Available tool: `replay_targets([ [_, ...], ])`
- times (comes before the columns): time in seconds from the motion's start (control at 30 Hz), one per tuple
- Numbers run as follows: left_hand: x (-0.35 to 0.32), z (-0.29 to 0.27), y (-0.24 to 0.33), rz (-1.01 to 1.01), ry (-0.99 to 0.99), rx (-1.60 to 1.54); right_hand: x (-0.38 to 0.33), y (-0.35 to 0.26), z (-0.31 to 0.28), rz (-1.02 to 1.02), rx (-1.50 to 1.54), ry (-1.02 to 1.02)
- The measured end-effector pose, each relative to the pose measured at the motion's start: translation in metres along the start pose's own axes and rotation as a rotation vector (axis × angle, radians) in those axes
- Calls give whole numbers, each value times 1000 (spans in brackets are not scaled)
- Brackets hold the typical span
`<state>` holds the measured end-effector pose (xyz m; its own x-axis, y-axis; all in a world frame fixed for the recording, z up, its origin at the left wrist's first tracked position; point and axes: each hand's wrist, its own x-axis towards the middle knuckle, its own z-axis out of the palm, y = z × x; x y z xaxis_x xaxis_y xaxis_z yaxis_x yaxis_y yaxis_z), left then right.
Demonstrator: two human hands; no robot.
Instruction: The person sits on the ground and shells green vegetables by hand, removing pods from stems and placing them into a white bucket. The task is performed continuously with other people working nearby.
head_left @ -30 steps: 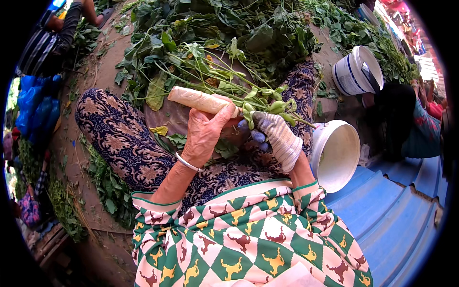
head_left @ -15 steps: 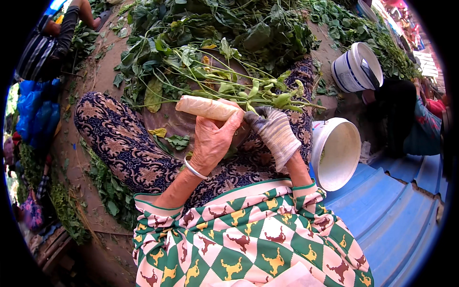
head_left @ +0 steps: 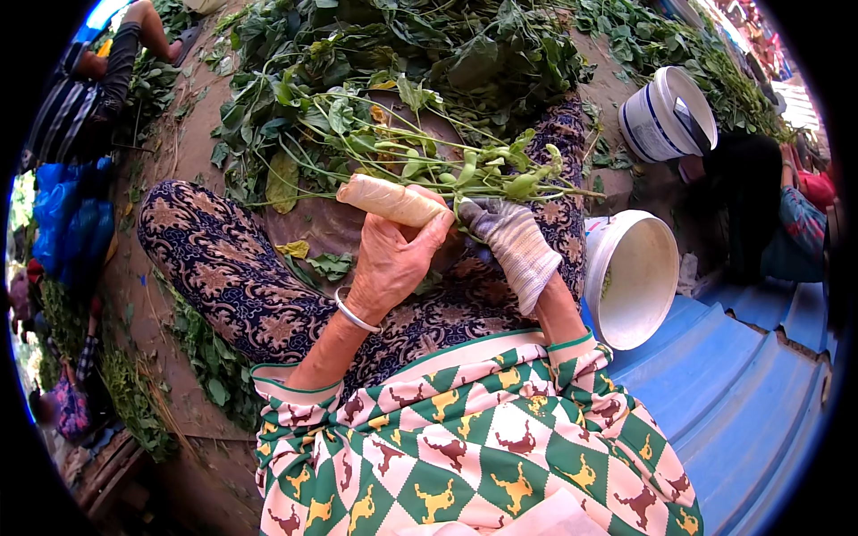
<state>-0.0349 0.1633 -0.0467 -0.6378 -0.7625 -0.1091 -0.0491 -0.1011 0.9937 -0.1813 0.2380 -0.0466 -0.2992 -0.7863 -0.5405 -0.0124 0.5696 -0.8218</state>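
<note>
A pale, cylindrical wrapped roll (head_left: 391,200) is gripped in the bare left hand (head_left: 391,261), the fingers closed around its near end so that the free end points up and to the left over the lap; a metal bangle (head_left: 356,314) is worn at that wrist. The right hand (head_left: 511,239), covered by a light knitted glove, is closed on the stalks of a leafy green bunch (head_left: 429,156), which is held just beside the roll and spreads away to the left and right above both hands. The two hands are held close together, nearly touching, above legs clad in dark patterned trousers (head_left: 223,268). A large heap of loose green leaves (head_left: 402,54) is spread over the ground beyond the knees. To the right, a white bucket (head_left: 630,277) is tipped on its side with its mouth turned towards the camera, resting at the edge of a blue corrugated sheet (head_left: 742,375). Further off, a second white bucket (head_left: 666,112) with dark bands is lying near another person in dark clothing (head_left: 755,196). At the upper left, another person's bare arm (head_left: 147,27) can be seen among the leaves
</note>
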Motion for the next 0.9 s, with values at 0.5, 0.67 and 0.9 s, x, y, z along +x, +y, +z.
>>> replay_targets([
  [0.5,52,12,14,-34,-98,120,9,28,1,-146,64,9],
  [0.67,60,17,-9,148,-17,377,-3,16,-9,-2,70,-50],
  [0.9,46,13,-5,38,-130,151,-48,30,-57,111,389,-66],
])
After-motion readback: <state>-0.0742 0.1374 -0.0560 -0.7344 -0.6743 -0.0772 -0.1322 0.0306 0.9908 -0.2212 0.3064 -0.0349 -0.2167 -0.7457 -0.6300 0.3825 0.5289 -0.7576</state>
